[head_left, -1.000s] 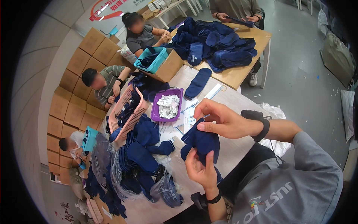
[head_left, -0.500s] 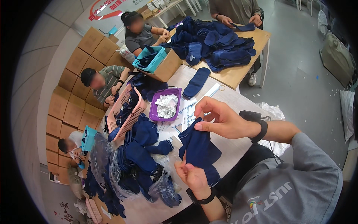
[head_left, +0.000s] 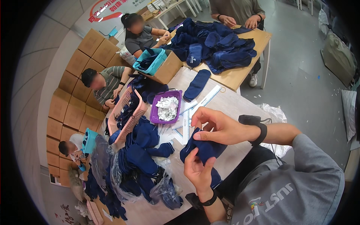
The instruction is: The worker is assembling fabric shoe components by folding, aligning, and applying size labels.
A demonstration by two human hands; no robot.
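Note:
A navy blue cloth piece (head_left: 212, 150) is held in front of me over the table's near edge, bunched between both hands. My right hand (head_left: 217, 129) pinches its upper edge between thumb and fingers. Lower down, my left hand (head_left: 198, 170) has its fingers against the cloth's near-left edge, thumb standing off to the side. More navy fabric (head_left: 215, 177) shows below the left hand; whether it belongs to the held piece I cannot tell. A flat elongated navy cloth piece (head_left: 197, 84) rests farther off on the table.
A purple basket (head_left: 180, 107) of crumpled white scraps stands beside white rulers (head_left: 206, 100). To its left are a pink basket (head_left: 139, 108) and piled navy pieces (head_left: 142, 153), partly in clear plastic. A blue basket (head_left: 161, 62) sits by a carton. Several other people work around the tables.
The cloth, hanging longer before, is now gathered up shorter. My left hand has risen toward the right hand, which has dropped slightly. The person at the far table has shifted hands on the fabric.

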